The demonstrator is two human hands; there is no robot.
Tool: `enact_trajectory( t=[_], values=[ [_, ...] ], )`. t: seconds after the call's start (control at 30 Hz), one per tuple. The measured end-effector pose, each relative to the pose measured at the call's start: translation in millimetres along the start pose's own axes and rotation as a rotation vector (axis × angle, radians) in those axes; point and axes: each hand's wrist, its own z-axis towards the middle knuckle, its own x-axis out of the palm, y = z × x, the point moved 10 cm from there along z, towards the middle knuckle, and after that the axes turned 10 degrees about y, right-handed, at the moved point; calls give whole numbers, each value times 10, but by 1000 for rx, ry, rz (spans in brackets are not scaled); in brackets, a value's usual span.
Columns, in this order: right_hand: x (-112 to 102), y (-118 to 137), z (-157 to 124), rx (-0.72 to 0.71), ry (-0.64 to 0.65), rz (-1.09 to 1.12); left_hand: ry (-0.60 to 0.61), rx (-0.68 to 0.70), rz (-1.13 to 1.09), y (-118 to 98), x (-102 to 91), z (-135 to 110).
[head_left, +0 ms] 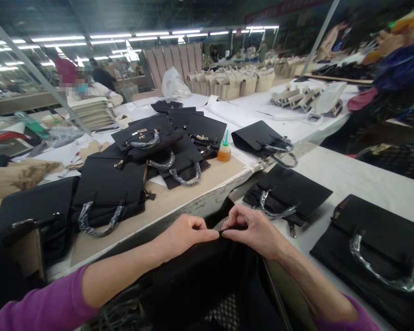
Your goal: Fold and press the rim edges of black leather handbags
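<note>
A black handbag (200, 276) hangs low in front of me, its upper edge pinched between both hands. My left hand (186, 234) is closed on that edge, thumb pressed flat along it. Right beside it, thumb tip almost touching the other, my right hand (253, 230) grips the same edge with curled fingers. Below the hands the bag's body is dark and partly out of view. Just past my right hand lies another black handbag (293, 191) with a plastic-wrapped handle.
Black handbags (106, 184) are piled on the left table around a glue bottle (224, 151) with a green nozzle. A larger black bag (379, 239) lies on the right table. Beige bags (231, 82) stand farther back. A person in a red hat (67, 71) is at the far left.
</note>
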Motion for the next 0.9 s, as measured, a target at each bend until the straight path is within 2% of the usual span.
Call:
enact_trajectory(
  t=[0.13,0.27,0.4,0.5,0.63,0.77,0.9],
  values=[
    [-52,-22,-28,9,-14,10,124,-88,-246,179,113,-48],
    [-26,-6,-23,19,18,33,180,-112,-420,332,109,-363],
    [15,30,10,26,32,19,240,-90,-501,338,80,-677],
    [7,45,11,21,15,-14,266,-49,-450,263,44,-828],
    [-17,64,-20,12,-21,-52,182,-45,-290,234,-47,-861],
    [20,77,-17,1,-15,-58,106,-54,-103,178,-87,-676],
    [35,63,15,-9,-10,-61,55,36,186,-77,-82,-396]
  ],
)
